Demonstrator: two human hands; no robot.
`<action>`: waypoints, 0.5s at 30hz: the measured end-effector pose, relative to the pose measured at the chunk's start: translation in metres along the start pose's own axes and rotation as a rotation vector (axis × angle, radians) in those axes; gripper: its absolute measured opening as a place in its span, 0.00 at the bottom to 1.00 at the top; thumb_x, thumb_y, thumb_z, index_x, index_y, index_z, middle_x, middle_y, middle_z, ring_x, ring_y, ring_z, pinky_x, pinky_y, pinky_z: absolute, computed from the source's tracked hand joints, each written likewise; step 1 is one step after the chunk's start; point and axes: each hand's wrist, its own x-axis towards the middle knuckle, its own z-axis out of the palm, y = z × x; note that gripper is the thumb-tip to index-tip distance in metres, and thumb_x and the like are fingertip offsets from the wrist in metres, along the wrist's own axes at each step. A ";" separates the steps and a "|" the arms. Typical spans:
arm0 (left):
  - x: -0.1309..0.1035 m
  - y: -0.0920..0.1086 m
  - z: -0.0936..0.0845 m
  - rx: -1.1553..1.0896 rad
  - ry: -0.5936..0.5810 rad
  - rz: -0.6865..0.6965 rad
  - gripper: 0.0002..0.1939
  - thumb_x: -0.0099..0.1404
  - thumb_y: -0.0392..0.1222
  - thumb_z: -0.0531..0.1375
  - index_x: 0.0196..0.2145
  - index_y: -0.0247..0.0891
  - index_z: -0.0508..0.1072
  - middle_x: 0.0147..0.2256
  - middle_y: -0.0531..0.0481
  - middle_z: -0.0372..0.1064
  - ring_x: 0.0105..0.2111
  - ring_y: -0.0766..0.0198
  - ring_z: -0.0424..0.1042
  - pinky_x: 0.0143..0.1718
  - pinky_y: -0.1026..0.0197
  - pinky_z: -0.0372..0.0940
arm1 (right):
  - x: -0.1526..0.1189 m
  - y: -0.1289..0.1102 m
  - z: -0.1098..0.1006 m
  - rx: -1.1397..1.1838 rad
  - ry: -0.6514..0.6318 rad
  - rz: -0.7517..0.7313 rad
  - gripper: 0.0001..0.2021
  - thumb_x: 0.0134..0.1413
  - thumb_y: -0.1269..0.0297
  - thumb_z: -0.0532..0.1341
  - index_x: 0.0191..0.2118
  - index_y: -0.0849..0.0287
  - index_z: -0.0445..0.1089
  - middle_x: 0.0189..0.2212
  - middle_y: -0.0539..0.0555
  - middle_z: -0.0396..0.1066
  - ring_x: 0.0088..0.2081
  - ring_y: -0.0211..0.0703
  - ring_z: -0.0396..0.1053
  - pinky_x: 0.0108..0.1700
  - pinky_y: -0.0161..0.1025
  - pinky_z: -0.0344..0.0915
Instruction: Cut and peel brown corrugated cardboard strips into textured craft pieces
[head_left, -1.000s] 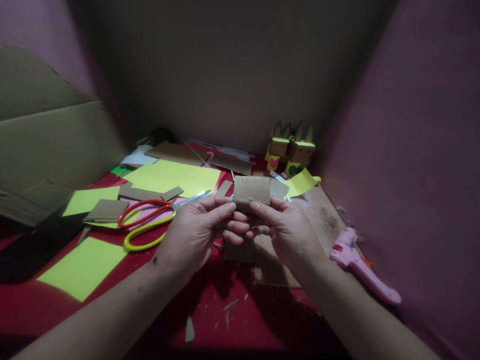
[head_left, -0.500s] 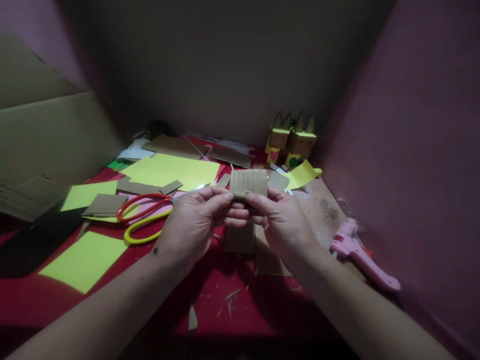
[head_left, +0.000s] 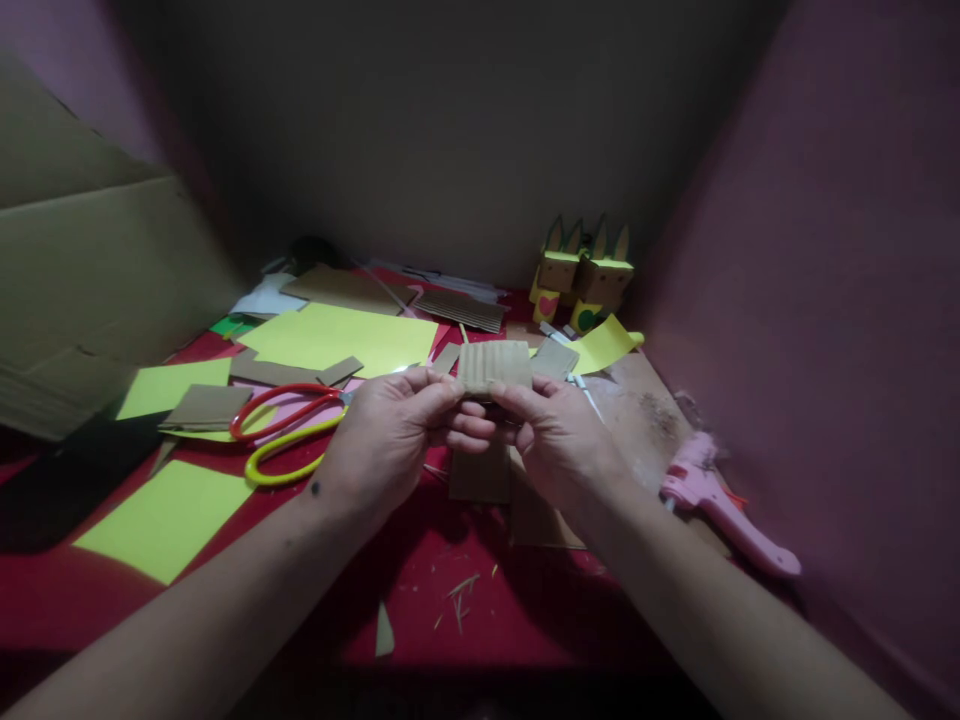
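Note:
A small piece of corrugated cardboard (head_left: 495, 365), its ridges running up and down, is held above the table between both hands. My left hand (head_left: 397, 425) pinches its lower left corner with thumb and fingers. At the lower right edge, my right hand (head_left: 559, 425) grips it the same way. Fingertips of both hands meet beneath the piece, partly hidden behind it. Scissors (head_left: 292, 470) with one red and one yellow handle lie left of my left hand, which covers part of them. Below the hands lie flat cardboard pieces (head_left: 480, 478).
A pink glue gun (head_left: 727, 510) rests at the right beside a stained board (head_left: 637, 400). Cardboard figures with pointed ears (head_left: 585, 275) stand at the back. Yellow sheets (head_left: 169, 520) and cardboard scraps cover the left of the red table (head_left: 315, 610). A large cardboard box (head_left: 82, 280) stands far left.
The cardboard piece is tilted slightly, so its ridged face looks a little shorter and its lower edge smoother. Both hands keep their grip, and the view has shifted slightly.

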 end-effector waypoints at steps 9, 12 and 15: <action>-0.007 0.005 -0.009 0.354 0.044 0.383 0.11 0.53 0.33 0.69 0.36 0.38 0.75 0.29 0.55 0.74 0.29 0.69 0.72 0.30 0.70 0.67 | 0.000 -0.006 -0.003 -0.026 0.029 0.053 0.08 0.39 0.70 0.70 0.29 0.62 0.73 0.27 0.52 0.76 0.29 0.42 0.75 0.35 0.42 0.73; -0.009 0.001 -0.010 0.597 0.025 0.546 0.07 0.56 0.33 0.67 0.34 0.40 0.77 0.32 0.54 0.75 0.35 0.67 0.72 0.39 0.66 0.67 | 0.000 -0.008 -0.002 -0.039 0.056 0.123 0.04 0.40 0.71 0.68 0.25 0.63 0.72 0.22 0.51 0.75 0.25 0.40 0.73 0.31 0.38 0.72; -0.010 -0.004 -0.013 0.744 0.011 0.665 0.06 0.59 0.34 0.65 0.35 0.42 0.77 0.33 0.53 0.75 0.36 0.65 0.72 0.41 0.62 0.67 | -0.002 -0.010 0.000 -0.072 0.078 0.194 0.04 0.43 0.73 0.65 0.22 0.63 0.72 0.18 0.51 0.73 0.20 0.36 0.71 0.27 0.33 0.70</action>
